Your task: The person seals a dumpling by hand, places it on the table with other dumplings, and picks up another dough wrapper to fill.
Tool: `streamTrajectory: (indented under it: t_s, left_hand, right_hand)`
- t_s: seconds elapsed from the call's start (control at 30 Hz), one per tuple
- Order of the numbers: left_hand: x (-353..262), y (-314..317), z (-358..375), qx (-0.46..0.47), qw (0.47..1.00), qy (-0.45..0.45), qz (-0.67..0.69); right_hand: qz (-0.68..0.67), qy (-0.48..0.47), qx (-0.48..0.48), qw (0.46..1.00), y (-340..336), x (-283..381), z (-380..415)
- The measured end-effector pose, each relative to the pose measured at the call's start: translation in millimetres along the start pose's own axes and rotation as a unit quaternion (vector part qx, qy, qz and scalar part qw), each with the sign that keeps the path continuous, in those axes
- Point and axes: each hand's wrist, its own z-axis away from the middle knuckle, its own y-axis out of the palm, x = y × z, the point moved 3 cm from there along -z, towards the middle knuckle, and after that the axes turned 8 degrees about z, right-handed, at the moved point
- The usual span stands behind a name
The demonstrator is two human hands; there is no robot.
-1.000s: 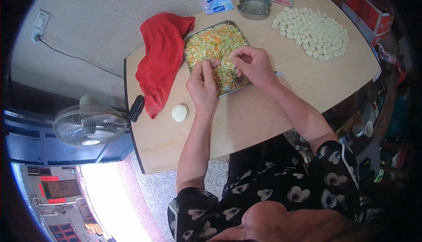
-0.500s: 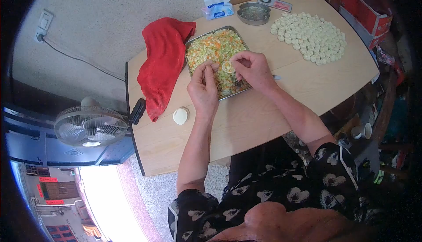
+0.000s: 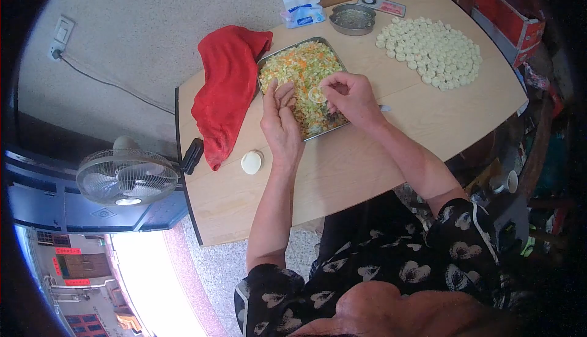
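Over the front part of a metal tray (image 3: pixel 334 131) heaped with chopped vegetable filling (image 3: pixel 301 65), my right hand (image 3: pixel 351 98) pinches the edge of a small round dumpling wrapper (image 3: pixel 317 95). A bit of filling seems to lie in the wrapper's middle. My left hand (image 3: pixel 282 123) is beside it at the tray's left side, fingers apart and nothing seen in them. A stack of round white wrappers (image 3: pixel 251 162) sits on the table nearer to me, left of my left forearm. Part of a utensil handle (image 3: pixel 384 108) shows past my right wrist.
Many finished dumplings (image 3: pixel 431 52) lie close together at the right back. A round metal tin (image 3: pixel 353 20), a tissue pack (image 3: pixel 302 10) and a flat box (image 3: pixel 383 5) stand behind. A red cloth (image 3: pixel 226 86) lies left. A fan (image 3: pixel 127 175) stands by the table's left edge.
My left hand's fingers have opened and drawn slightly left, away from the wrapper. My right hand stays in place, pinching the wrapper.
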Motion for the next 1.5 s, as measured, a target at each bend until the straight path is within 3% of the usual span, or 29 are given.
streamTrajectory:
  t_s: [0.37, 0.57, 0.67, 1.07, 1.17, 1.37, 1.5]
  left_hand:
    - [2.8, -0.3, -0.2, 0.009, 1.0, 0.0, -0.001]
    - [5.6, 0.0, -0.2, -0.017, 0.998, -0.011, 0.065]
    - [6.9, -4.0, -0.5, 0.008, 1.0, -0.006, 0.0]
    - [6.7, -6.0, -0.2, -0.02, 1.0, -0.007, 0.018]
    - [7.6, -3.5, 0.0, -0.054, 0.99, -0.044, 0.12]
    - [9.5, -3.0, -1.9, -0.047, 0.993, -0.026, 0.109]
    - [-6.2, 7.1, 1.0, -0.019, 0.985, -0.116, 0.124]
  right_hand:
    - [0.01, 0.006, -0.002, 1.0, -0.1, 2.1, 0.5]
    - [0.002, 0.002, 0.002, 1.0, 0.5, 0.7, 0.1]
    - [0.002, 0.007, 0.0, 1.0, 0.5, -1.4, -0.7]
    - [0.008, 0.01, 0.0, 1.0, 0.1, -0.8, 0.4]
    - [0.012, -0.002, -0.004, 1.0, -0.4, 1.2, 0.9]
    - [0.005, 0.003, -0.001, 1.0, -1.3, 0.9, 0.1]
    - [-0.002, -0.007, 0.002, 1.0, 1.5, 3.1, 2.3]
